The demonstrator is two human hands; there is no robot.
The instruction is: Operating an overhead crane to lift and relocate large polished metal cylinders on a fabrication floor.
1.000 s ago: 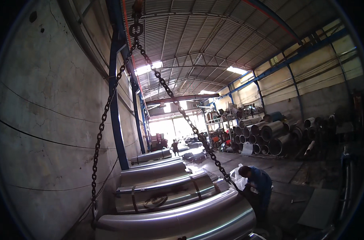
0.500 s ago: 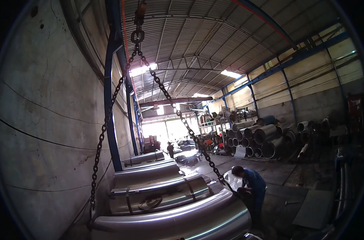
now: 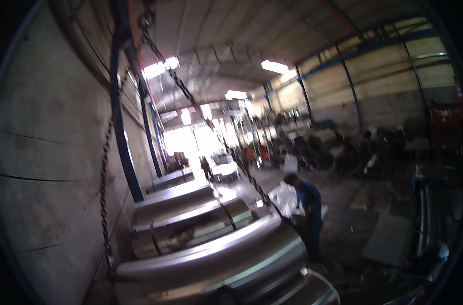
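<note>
We've got white bag-like plastic (image 3: 284,197) just beyond the right end of the near metal roll (image 3: 216,254); can't tell what's in it. Hollow pipes (image 3: 318,152) are stacked by the floor (image 3: 346,195)'s right edge; too blurred for us to see inside. Our left and right hands are both outside the view, so we can't tell their pose or whether the fingers are apart, together or clamped on something. Near metal roll lies crosswise in front of us, toward the floor's left edge, left end near the wall (image 3: 53,127). Left chain leg (image 3: 105,188) drops to that end, right chain leg (image 3: 178,85) slants down to the other; can't tell if they bear its weight. Behind it, a strapped roll (image 3: 206,232), then a plain roll (image 3: 175,207), all in a row. Co-worker (image 3: 308,201) in blue bends beside the plastic. Flat grey sheet (image 3: 390,239) lies on the floor, right of the co-worker.
</note>
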